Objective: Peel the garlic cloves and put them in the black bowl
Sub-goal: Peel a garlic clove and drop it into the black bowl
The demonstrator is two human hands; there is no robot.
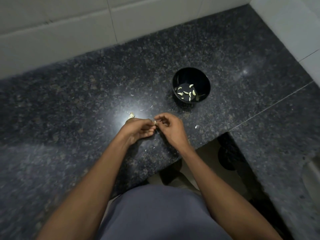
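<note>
Near the counter's (86,94) front edge: one garlic clove (155,123), pinched between the fingertips of left hand (138,130) and right hand (170,128), both with fingers curled onto it. Farther back toward the right: black bowl (191,87) holding several peeled cloves (186,93), well apart from the hands, nothing between. Just left of the hands: an unpeeled piece (131,115) and scattered skin flakes (196,126).

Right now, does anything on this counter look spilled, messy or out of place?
Only small mess: pale scraps of garlic skin lie scattered on the dark counter around the hands, and a clump of garlic sits just beyond the left hand. The black bowl stands upright with peeled cloves inside.
</note>
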